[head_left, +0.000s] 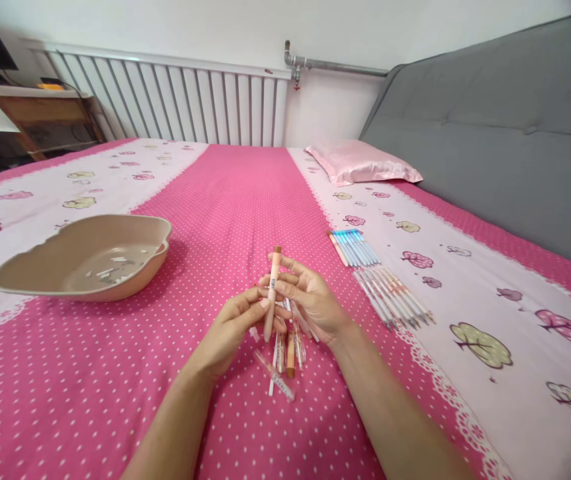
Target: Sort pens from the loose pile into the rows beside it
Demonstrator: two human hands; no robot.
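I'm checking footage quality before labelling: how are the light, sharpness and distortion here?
Head view: soft, fairly even light, a sheen on the pillow, a shadow beside the basin; same head view: wide-angle stretch toward the edges, top right corner dark; head view again: the held pen clear in outline, its print too small to read, the clear plastic parts below it hard to tell apart.

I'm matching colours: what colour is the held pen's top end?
The pen has a brown top end; head view.

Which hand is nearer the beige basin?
Left. The left hand is to the right of the beige basin, holding the peach pen low; the right hand is farther right, holding it higher.
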